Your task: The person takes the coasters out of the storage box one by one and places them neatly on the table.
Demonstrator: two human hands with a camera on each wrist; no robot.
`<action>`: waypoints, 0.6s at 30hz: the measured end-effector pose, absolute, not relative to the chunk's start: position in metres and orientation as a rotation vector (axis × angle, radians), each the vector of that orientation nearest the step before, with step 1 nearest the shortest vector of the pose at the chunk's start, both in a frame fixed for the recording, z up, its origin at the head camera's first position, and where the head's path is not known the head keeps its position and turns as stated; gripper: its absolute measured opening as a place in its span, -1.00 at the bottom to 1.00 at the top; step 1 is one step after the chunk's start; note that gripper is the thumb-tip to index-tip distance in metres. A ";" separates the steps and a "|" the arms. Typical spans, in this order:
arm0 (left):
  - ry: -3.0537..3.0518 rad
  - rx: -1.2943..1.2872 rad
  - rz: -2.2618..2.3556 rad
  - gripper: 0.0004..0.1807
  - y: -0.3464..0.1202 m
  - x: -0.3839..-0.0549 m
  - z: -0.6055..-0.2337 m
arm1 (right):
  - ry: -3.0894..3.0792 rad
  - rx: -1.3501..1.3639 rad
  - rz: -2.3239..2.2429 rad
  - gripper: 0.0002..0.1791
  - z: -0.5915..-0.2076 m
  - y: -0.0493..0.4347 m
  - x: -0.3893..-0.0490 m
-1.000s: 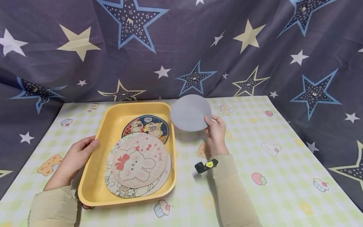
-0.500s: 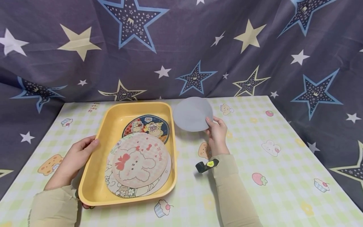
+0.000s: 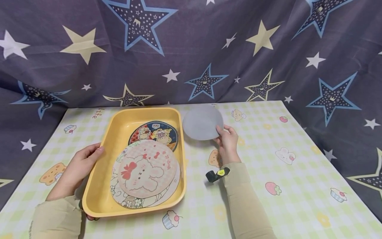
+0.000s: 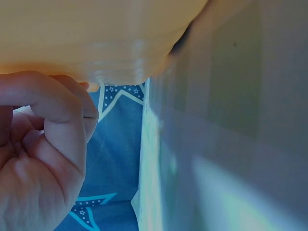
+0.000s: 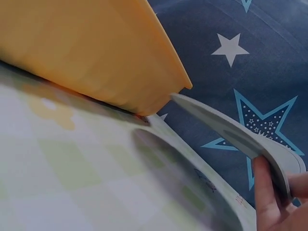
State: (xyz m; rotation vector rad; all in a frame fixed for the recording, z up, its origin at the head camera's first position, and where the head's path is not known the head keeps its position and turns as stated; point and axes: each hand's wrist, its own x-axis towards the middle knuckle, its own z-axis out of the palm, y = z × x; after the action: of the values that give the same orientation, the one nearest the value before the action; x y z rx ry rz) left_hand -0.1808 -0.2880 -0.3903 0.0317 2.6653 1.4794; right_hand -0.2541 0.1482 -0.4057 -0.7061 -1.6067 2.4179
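Observation:
My left hand (image 3: 78, 165) grips the left rim of a yellow tray (image 3: 108, 159), thumb on the rim. In the left wrist view its curled fingers (image 4: 65, 108) lie against the tray's outside. My right hand (image 3: 228, 144) pinches a round mat (image 3: 201, 122) by its near right edge, plain grey side showing. The right wrist view shows this thin mat (image 5: 226, 125) tilted above the table, beside the tray. Inside the tray, a pink rabbit mat (image 3: 149, 171) overlaps a white line-drawing mat (image 3: 171, 191). A dark blue and red cartoon mat (image 3: 162, 134) lies behind them.
A green-and-white checked cloth (image 3: 298, 199) with cartoon prints covers the table. Behind it hangs a dark curtain (image 3: 191, 43) with stars. A black strap (image 3: 211, 176) with a yellow label sits at my right wrist.
The grey-backed mat in my right hand has shifted slightly right and lower toward the table. My left hand and the tray stay nearly where they were.

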 end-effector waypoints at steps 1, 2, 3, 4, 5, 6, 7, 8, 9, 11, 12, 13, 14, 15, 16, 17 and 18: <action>2.666 0.033 1.481 -0.29 -0.288 -0.181 -0.390 | -1.609 -0.709 2.417 -0.71 -0.406 0.148 -0.254; 2.666 0.036 1.484 -0.29 -0.288 -0.181 -0.390 | -1.609 -0.710 2.417 -0.71 -0.406 0.148 -0.254; 2.665 0.037 1.486 -0.29 -0.288 -0.181 -0.390 | -1.613 -0.714 2.413 -0.71 -0.407 0.148 -0.254; 2.664 0.039 1.488 -0.29 -0.288 -0.181 -0.390 | -1.616 -0.716 2.412 -0.72 -0.407 0.148 -0.254; 2.663 0.039 1.488 -0.29 -0.288 -0.181 -0.390 | -1.620 -0.719 2.410 -0.71 -0.408 0.148 -0.254; 2.663 0.041 1.489 -0.29 -0.288 -0.181 -0.390 | -1.626 -0.719 2.407 -0.71 -0.408 0.148 -0.254; 2.664 0.043 1.490 -0.29 -0.288 -0.181 -0.390 | -1.631 -0.721 2.405 -0.71 -0.409 0.148 -0.254; 2.664 0.045 1.491 -0.29 -0.288 -0.181 -0.390 | -1.633 -0.724 2.405 -0.71 -0.410 0.148 -0.254; 2.664 0.045 1.491 -0.29 -0.288 -0.181 -0.390 | -1.637 -0.728 2.403 -0.70 -0.410 0.148 -0.254; 2.663 0.046 1.494 -0.29 -0.288 -0.181 -0.391 | -1.639 -0.734 2.405 -0.69 -0.411 0.149 -0.255; 2.663 0.047 1.498 -0.30 -0.288 -0.181 -0.390 | -1.638 -0.736 2.407 -0.69 -0.411 0.148 -0.255; 2.662 0.045 1.499 -0.29 -0.288 -0.181 -0.390 | -1.635 -0.740 2.410 -0.70 -0.412 0.148 -0.255; 2.660 0.043 1.502 -0.29 -0.288 -0.181 -0.391 | -1.635 -0.742 2.411 -0.70 -0.412 0.148 -0.256; 2.659 0.041 1.503 -0.29 -0.288 -0.181 -0.391 | -1.635 -0.742 2.413 -0.70 -0.412 0.148 -0.256; 2.657 0.038 1.504 -0.29 -0.288 -0.181 -0.391 | -1.637 -0.742 2.414 -0.70 -0.413 0.148 -0.256; 2.656 0.036 1.505 -0.29 -0.288 -0.181 -0.391 | -1.643 -0.739 2.414 -0.70 -0.413 0.148 -0.256; 2.656 0.034 1.504 -0.29 -0.288 -0.181 -0.391 | -1.647 -0.734 2.415 -0.70 -0.413 0.148 -0.256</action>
State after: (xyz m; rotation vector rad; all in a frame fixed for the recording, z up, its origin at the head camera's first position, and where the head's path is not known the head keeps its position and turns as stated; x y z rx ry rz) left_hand -0.1810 -0.2885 -0.3908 0.0344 2.6556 1.5042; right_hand -0.2559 0.1477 -0.4128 -0.7339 -1.6469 2.4150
